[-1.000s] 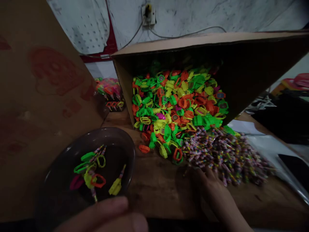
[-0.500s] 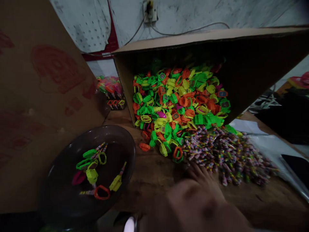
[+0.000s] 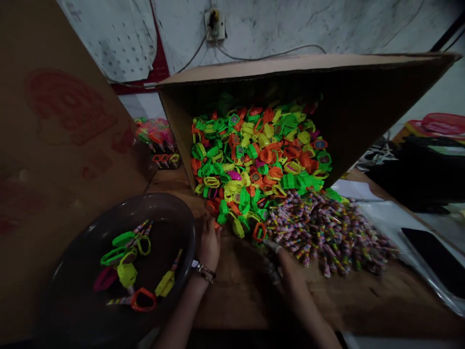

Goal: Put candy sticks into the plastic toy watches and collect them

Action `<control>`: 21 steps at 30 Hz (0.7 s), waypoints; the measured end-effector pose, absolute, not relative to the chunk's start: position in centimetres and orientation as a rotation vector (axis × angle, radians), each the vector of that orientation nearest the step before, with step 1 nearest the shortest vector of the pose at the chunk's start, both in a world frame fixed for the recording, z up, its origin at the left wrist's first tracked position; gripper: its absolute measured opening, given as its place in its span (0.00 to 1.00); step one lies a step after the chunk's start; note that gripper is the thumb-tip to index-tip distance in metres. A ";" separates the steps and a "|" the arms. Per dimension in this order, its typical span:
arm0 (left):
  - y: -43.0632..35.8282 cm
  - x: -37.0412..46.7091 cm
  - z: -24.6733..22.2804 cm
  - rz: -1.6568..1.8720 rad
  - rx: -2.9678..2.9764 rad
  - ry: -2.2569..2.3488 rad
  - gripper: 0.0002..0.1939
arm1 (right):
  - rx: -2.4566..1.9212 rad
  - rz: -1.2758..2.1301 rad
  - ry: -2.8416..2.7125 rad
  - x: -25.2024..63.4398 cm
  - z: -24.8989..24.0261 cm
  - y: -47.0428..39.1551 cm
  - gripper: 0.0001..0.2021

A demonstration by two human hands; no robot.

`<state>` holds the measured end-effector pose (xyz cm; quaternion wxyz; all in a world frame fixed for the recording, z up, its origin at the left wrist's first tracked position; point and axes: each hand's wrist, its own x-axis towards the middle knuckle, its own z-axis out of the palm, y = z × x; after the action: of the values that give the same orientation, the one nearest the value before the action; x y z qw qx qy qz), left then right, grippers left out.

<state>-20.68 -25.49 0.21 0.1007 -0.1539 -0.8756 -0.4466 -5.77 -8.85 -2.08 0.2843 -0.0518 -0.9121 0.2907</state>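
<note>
My left hand [image 3: 209,248], wearing a bracelet, is at the front left edge of a pile of bright plastic toy watches [image 3: 254,160]. Its fingers close over an orange toy watch [image 3: 217,226], mostly hidden beneath them. Low over the table, my right hand [image 3: 288,266] is curled and blurred around what look like a few wrapped candy sticks [image 3: 273,269]. Beside it lies a heap of the same printed candy sticks [image 3: 337,232]. A dark round basin [image 3: 170,206] to the left holds several toy watches, some with candy sticks attached.
The watches spill from a cardboard box [image 3: 290,68] lying on its side on the wooden table [image 3: 232,305]. Another printed carton [image 3: 72,126] stands at left. A black phone [image 3: 432,257] rests on clear plastic at right. A cable [image 3: 269,57] hangs along the wall.
My left hand has come into view and reached the orange toy watch. My right hand has drawn back from the candy heap towards me. The view has shifted slightly right.
</note>
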 end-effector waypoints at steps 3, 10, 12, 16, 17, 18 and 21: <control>-25.2 -20.2 0.0 -1.582 -0.370 -2.502 0.19 | -0.258 0.957 -2.330 -5.5 -1.1 -10.2 0.12; -23.9 -16.6 3.4 -2.323 -0.308 -2.325 0.26 | -0.368 0.569 -2.774 -4.3 -0.7 -9.9 0.16; -23.8 -15.6 5.2 -2.525 -0.309 -2.256 0.27 | -0.415 0.466 -2.847 -4.0 -0.7 -9.4 0.17; -23.6 -14.3 8.0 -2.955 -0.125 -2.070 0.24 | -0.354 0.633 -2.685 -4.1 0.7 -9.3 0.13; -23.6 -14.2 8.3 -3.001 -0.075 -2.040 0.23 | -0.315 0.785 -2.598 -4.2 1.4 -9.5 0.12; -23.6 -14.1 8.6 -3.026 -0.041 -2.019 0.23 | -0.287 0.952 -2.502 -4.3 2.3 -9.8 0.12; -23.6 -13.9 8.5 -2.995 -0.047 -2.027 0.21 | -0.278 1.311 -2.244 -4.5 5.2 -11.0 0.15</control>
<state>-13.90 -23.59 8.52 -0.2354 -0.0127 -0.5448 -0.8048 -4.50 -10.95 5.21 0.2608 -0.1027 -0.8289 0.4841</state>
